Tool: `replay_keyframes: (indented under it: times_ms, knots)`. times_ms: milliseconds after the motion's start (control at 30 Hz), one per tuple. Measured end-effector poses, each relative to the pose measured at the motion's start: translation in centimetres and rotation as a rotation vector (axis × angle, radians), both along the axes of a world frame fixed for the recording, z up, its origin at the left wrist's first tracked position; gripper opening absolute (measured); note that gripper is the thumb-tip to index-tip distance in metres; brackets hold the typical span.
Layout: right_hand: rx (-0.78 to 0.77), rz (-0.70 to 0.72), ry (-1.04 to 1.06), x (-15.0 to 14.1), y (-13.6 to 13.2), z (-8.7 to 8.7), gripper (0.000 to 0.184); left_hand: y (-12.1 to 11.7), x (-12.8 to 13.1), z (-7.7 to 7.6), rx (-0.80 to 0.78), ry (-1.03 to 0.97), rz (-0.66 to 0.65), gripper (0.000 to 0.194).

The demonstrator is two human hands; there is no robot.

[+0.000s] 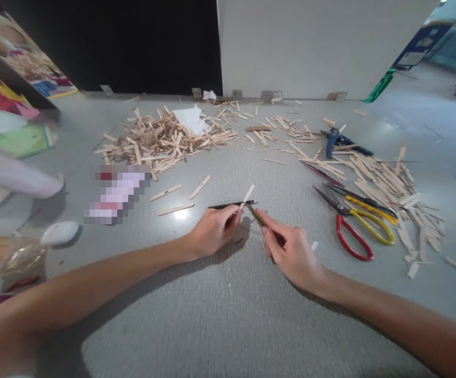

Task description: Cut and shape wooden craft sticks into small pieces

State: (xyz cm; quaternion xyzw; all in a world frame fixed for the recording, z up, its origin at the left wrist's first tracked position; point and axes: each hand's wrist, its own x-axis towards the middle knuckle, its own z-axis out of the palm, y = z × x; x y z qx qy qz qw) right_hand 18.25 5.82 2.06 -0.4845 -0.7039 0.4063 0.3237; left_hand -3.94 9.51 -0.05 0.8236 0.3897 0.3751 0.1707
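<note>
Near the middle of the grey table, my left hand (pixel 218 230) pinches a wooden craft stick (pixel 248 194) that points up and away. Just behind those fingers is a thin black pen-like rod (pixel 230 203); I cannot tell whether the hand touches it. My right hand (pixel 290 252) is closed around a slim, yellowish, knife-like tool (pixel 256 216), its tip close to the stick. Its exact kind is unclear because the fingers cover most of it. Three loose craft sticks, one of them a plain stick (pixel 176 209), lie left of my left hand.
A big heap of craft sticks (pixel 160 139) with white paper (pixel 192 119) lies at back left. On the right are red-and-yellow-handled scissors (pixel 343 211), a dark blue tool (pixel 332 142) and more sticks (pixel 381 178). A white mouse (pixel 60 232) sits left; a panel (pixel 322 47) stands behind.
</note>
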Motion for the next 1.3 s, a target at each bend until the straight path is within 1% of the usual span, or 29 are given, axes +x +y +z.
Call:
replay_keyframes:
  times_ms: [233,467,900,1300]
  knots:
    - [0.007,0.001,-0.025,-0.02,0.01,-0.09,0.062,0.05,-0.17,-0.34,0.027,-0.002,-0.036,0.023]
    - [0.006,-0.018,-0.045,-0.05,-0.07,0.15,0.06,-0.06,-0.19,-0.13,0.014,0.024,-0.035,0.023]
    - [-0.057,-0.014,-0.013,-0.06,-0.07,0.03,0.062,-0.1,-0.15,-0.09,0.016,0.056,-0.013,0.031]
    - [-0.063,-0.033,0.001,-0.11,0.04,0.13,0.062,-0.11,0.04,0.05,0.029,0.074,0.006,0.034]
